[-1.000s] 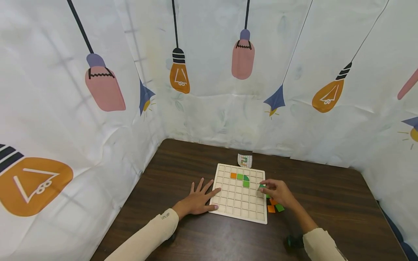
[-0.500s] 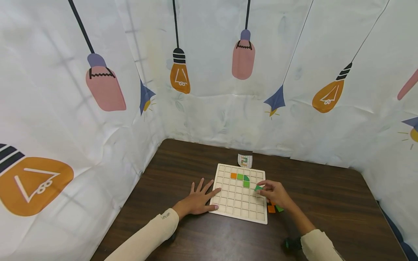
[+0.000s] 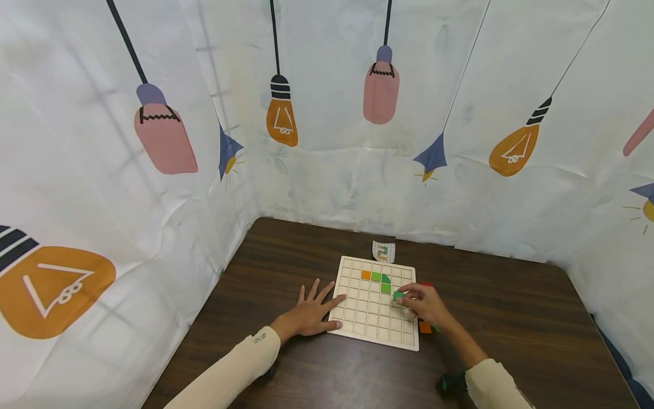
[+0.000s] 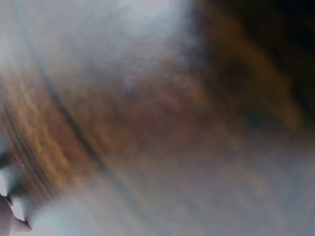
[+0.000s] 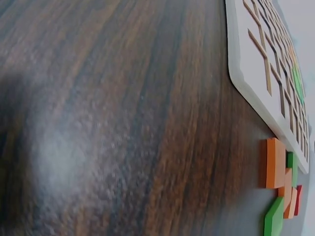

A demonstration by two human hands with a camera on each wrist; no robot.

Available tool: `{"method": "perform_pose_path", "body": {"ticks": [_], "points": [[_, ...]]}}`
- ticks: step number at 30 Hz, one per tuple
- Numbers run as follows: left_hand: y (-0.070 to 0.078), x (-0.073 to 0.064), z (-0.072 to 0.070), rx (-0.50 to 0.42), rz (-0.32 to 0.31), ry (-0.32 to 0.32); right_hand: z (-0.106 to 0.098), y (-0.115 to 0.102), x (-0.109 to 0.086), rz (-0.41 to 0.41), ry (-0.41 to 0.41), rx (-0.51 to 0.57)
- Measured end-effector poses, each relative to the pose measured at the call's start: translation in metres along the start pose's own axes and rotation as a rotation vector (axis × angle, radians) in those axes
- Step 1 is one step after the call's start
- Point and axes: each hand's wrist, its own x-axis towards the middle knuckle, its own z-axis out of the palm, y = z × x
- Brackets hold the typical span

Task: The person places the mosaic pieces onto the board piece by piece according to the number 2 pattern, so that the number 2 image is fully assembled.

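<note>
- Cream square board (image 3: 373, 318) with a grid of shallow cells, lying flat on a dark brown wood-grain table (image 3: 306, 369); slightly turned, near edge running lower toward the right.
- In its cells, toward the far side: orange square tile (image 3: 365, 275), bright green square tile (image 3: 376, 276), dark green quarter-round tile (image 3: 385, 279), all in one row; second bright green square tile (image 3: 385, 288) directly below the quarter-round.
- Quarter-round: curve facing far right, straight sides along grid lines.
- Dark green tile (image 3: 397, 296) over the right part of the board, pinched between thumb and fingers of the right hand (image 3: 428, 304); partly covered, so exact shape and long axis unclear; contact with the cells: cannot tell.
- Left hand (image 3: 306, 317) well apart from the right, palm down, fingers spread, thumb and index tips on the board's left edge.
- Right of the board, bunched on the table: loose orange blocks (image 5: 275, 163), green blocks (image 5: 273, 219), red piece (image 5: 298, 199).
- Beyond the far edge: small white card (image 3: 384, 251) with a printed coloured pattern.
- Behind: white curtain (image 3: 327, 187) printed with lamps.
- Left wrist view: mostly blurred tabletop.
</note>
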Motion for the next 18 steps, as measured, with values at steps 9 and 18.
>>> {"method": "perform_pose_path", "body": {"ticks": [9, 18], "points": [[0.0, 0.001, 0.0, -0.003, -0.014, -0.009, 0.007, 0.002, 0.003, 0.024, -0.022, 0.048], [0.0, 0.0, -0.001, -0.006, -0.014, -0.008, 0.013, 0.003, 0.007, 0.071, -0.029, 0.054]]}}
